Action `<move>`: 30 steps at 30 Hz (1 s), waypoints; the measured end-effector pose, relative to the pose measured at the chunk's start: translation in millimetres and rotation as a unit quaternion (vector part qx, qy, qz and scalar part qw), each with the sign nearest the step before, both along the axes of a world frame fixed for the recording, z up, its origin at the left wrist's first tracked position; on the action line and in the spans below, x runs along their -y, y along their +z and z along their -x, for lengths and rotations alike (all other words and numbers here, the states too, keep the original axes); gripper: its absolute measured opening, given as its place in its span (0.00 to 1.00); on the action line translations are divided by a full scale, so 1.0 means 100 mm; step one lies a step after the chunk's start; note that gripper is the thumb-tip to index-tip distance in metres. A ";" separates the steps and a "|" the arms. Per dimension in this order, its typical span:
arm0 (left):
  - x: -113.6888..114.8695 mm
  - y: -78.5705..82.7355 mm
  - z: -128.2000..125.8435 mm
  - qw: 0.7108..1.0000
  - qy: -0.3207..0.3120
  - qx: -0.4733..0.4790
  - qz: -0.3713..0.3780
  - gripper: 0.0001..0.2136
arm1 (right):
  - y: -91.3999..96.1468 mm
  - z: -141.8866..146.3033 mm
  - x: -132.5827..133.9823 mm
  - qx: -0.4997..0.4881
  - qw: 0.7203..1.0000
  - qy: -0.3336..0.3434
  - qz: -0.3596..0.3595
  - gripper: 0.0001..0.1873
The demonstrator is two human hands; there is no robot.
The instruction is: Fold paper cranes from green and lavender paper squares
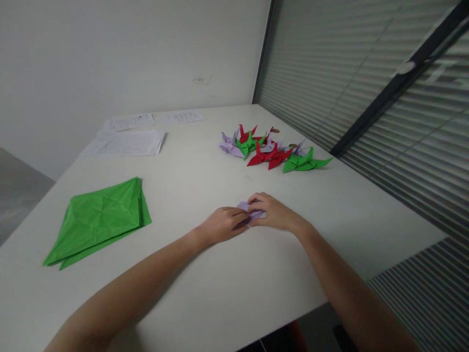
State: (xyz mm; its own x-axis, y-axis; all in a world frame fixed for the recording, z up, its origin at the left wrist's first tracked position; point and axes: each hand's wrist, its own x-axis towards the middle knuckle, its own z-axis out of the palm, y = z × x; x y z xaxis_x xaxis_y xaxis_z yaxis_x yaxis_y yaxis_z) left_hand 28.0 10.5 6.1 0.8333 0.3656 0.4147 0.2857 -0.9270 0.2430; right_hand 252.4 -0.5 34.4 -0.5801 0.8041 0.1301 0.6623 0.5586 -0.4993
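Observation:
A small folded piece of lilac paper (246, 208) lies on the white table (205, 288) in front of me, mostly covered by my fingers. My left hand (223, 225) pinches its near left side with fingers curled. From the right, my right hand (273, 213) presses down on the same paper with bent fingers. Both hands touch each other over the paper.
A pile of folded paper cranes (273, 149) in red, green and lilac sits at the back right. A stack of green paper sheets (100, 217) lies to the left. Printed white papers (126, 142) lie at the far left. Window blinds (384, 98) run along the right edge.

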 end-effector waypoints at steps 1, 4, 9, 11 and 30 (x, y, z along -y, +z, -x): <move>0.00 0.00 0.00 1.000 0.002 -0.002 -0.010 0.11 | 0.00 0.00 0.00 -0.003 1.000 0.001 0.003 0.13; 0.01 0.01 0.00 0.999 -0.003 -0.018 -0.050 0.12 | 0.00 0.01 0.01 -0.014 1.000 0.003 0.013 0.13; 0.00 0.02 0.00 0.995 -0.013 -0.037 -0.087 0.14 | -0.01 0.01 0.00 -0.015 1.000 0.005 0.009 0.13; 0.00 0.02 0.00 0.997 -0.009 -0.027 -0.078 0.14 | 0.00 0.01 0.01 -0.015 1.000 0.006 -0.002 0.13; 0.09 0.35 0.07 0.947 0.170 0.184 -0.199 0.17 | 0.03 0.08 0.01 -0.141 0.984 -0.110 0.012 0.07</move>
State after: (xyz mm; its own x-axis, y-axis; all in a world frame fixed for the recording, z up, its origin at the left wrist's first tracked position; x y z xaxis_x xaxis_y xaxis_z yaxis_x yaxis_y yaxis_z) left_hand 20.8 1.2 40.7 0.4668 0.3403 0.8163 0.5483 -0.8355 0.0348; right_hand 244.0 -1.0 37.0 -0.3346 0.9110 0.2411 0.5991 0.4031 -0.6918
